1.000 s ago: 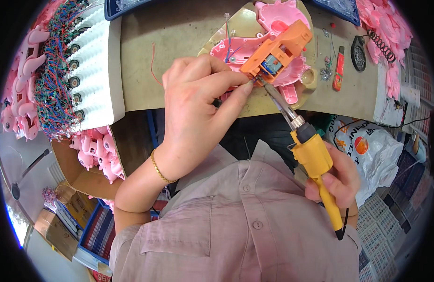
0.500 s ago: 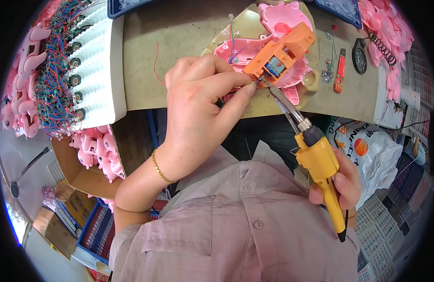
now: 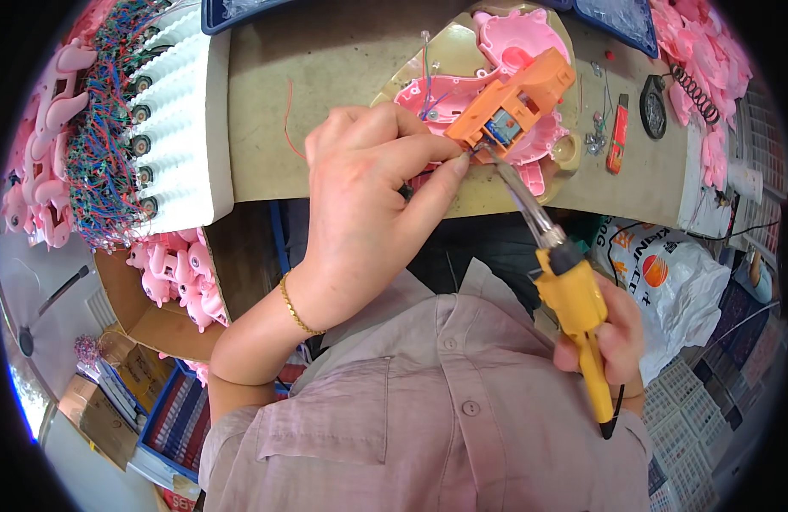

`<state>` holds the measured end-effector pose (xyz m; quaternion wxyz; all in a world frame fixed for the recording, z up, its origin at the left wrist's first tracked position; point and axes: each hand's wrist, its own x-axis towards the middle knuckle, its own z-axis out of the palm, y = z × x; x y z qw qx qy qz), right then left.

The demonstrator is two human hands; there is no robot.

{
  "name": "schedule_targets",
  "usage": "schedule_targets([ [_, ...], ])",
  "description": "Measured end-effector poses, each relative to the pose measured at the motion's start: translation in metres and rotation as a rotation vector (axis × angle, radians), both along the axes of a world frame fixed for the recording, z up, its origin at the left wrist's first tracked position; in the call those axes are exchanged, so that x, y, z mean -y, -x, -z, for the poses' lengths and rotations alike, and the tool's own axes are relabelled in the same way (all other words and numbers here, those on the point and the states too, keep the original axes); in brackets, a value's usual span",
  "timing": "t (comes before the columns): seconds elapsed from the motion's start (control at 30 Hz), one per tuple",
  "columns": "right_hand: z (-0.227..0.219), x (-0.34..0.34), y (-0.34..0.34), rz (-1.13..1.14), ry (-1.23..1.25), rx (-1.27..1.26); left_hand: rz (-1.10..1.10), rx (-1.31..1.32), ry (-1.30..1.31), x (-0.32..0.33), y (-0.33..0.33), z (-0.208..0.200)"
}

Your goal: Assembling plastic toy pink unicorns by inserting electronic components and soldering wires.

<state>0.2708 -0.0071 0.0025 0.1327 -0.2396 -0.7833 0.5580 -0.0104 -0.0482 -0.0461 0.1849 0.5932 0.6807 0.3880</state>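
Note:
My right hand (image 3: 611, 333) is wrapped round the yellow grip of a soldering iron (image 3: 573, 290). Its metal tip reaches up to the near end of an orange plastic housing (image 3: 530, 84), which has a small blue part (image 3: 503, 126) in its opening. At that same end, the thumb and forefinger of my left hand (image 3: 368, 179) are pinched together, and what lies between them is too small to make out. Under the housing is a pink plastic shell (image 3: 517, 38) on a yellowish holder (image 3: 567, 145). Thin wires (image 3: 426, 77) rise from the shell.
A white foam tray (image 3: 185, 119) with bundles of coloured wires (image 3: 104, 145) stands at left. On the table's right lie a red-handled cutter (image 3: 617, 136), a black oval part (image 3: 654, 102) and a coiled black cord (image 3: 694, 92). Pink parts fill a carton (image 3: 146, 320) below left.
The soldering iron's rear end has swung slightly left with my right hand, while its tip stays at the orange housing. The view has shifted slightly. My left hand keeps its pinch.

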Motion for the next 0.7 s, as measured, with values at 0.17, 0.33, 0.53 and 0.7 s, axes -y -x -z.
schedule_targets([
  [0.17, -0.027, 0.008, -0.007, 0.372, 0.764, 0.123, -0.012, 0.0, 0.015, 0.001, 0.0, 0.0],
  [0.33, 0.016, 0.017, -0.008, 0.822, -0.257, -0.33, -0.019, 0.039, -0.003, -0.001, -0.004, -0.004],
  [0.53, 0.011, -0.004, 0.013, 0.937, 0.292, -0.422, -0.022, -0.007, 0.026, 0.003, -0.001, -0.006],
  [0.7, 0.008, -0.011, 0.007, 0.913, 0.375, -0.506, -0.035, -0.353, -0.217, 0.004, -0.003, -0.003],
])
